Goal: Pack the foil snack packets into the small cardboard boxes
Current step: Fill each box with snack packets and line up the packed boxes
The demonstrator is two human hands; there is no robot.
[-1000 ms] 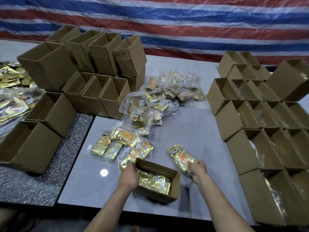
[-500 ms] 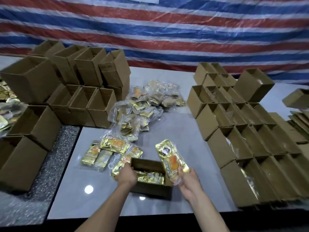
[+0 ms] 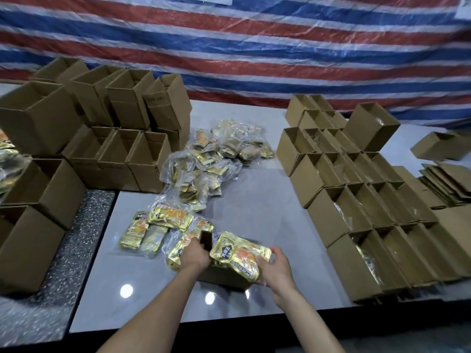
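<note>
And the foil packet [image 3: 239,254] is held flat, printed face up, right over the open box [image 3: 221,278]. It is gripped at its right end by the right hand [image 3: 276,266], fingers curled round the edge. The packet is apparently kept level so that it can be lowered straight in. What already lies in the box cannot be told, since the opening is covered by the packet itself.

The box is steadied by the left hand [image 3: 195,256], which is closed on its left wall. The light carton is probably braced this way so that it is not shoved along the smooth table [image 3: 254,212].

Loose packets [image 3: 155,225] are scattered just beside the left hand, close against that side of the box. Further back, a heap of bagged packets [image 3: 211,161] is spread up the middle of the table. Empty boxes [image 3: 114,154] are stacked on the left with their mouths tipped forward. Rows of filled boxes [image 3: 369,200] are lined up on the right, well apart from the one in hand, and foil can be seen glinting in several. Flattened cardboard [image 3: 448,182] is piled at the far right, and a striped tarpaulin [image 3: 229,47] is hung behind.

Nothing is seen between packet and opening. Any crowding is judged to come from the loose packets on the left.
</note>
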